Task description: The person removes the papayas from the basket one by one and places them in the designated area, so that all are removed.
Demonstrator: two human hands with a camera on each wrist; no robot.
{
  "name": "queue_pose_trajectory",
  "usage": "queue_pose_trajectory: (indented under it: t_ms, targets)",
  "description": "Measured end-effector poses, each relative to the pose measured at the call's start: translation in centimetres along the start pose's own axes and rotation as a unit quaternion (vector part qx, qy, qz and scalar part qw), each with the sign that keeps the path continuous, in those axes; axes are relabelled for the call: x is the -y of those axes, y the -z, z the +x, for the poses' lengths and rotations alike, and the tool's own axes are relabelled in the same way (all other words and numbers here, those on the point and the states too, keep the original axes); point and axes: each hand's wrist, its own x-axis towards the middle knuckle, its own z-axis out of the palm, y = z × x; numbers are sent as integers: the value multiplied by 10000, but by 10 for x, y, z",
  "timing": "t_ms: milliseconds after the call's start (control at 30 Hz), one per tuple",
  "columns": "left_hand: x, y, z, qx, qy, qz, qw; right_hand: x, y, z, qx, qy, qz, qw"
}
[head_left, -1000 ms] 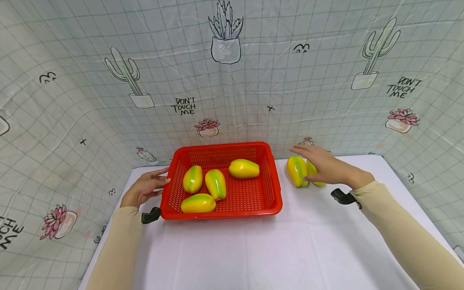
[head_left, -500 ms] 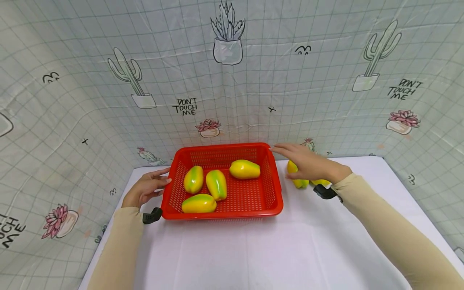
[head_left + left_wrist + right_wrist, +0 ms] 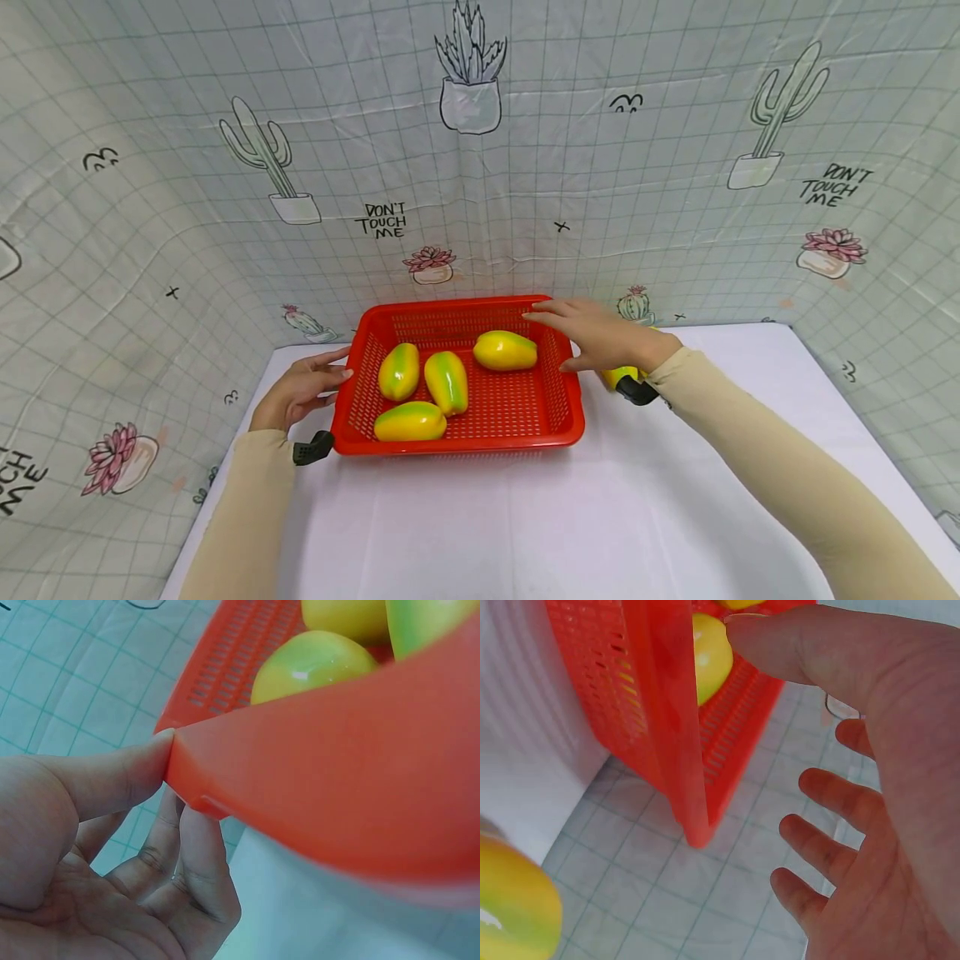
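Observation:
A red plastic basket (image 3: 457, 447) with perforated sides stands on the table and holds several yellow-green papayas (image 3: 410, 422). At its left side my left hand (image 3: 300, 390) pinches the rim; in the left wrist view the thumb lies at the rim's edge (image 3: 337, 765) and a finger reaches beneath it. My right hand (image 3: 600, 333) is over the basket's right rim, fingers spread and holding nothing. In the right wrist view its thumb overlaps the basket's inside, while the other fingers (image 3: 821, 847) are apart from the rim (image 3: 667, 735).
Right of the basket, another papaya (image 3: 622, 377) lies on the white table (image 3: 480, 525), partly hidden by my right hand and wrist. A grid-patterned cloth (image 3: 525, 183) with cactus drawings hangs close behind the basket and along both sides.
My right hand has moved left, from above the papayas on the table to the basket's right rim. My left hand has stayed on the left rim, and the basket has not moved.

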Motion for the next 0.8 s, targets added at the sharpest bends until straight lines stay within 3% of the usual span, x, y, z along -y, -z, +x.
queue_pose_trajectory:
  t_ms: [433,800]
  targets:
    - [1,2,0,10,-3,-11,10000,9,-4,24,358,206,57,9991]
    - [3,1,2,30,-58,-76,9999,12,-7,48,645,371,-201,9970]
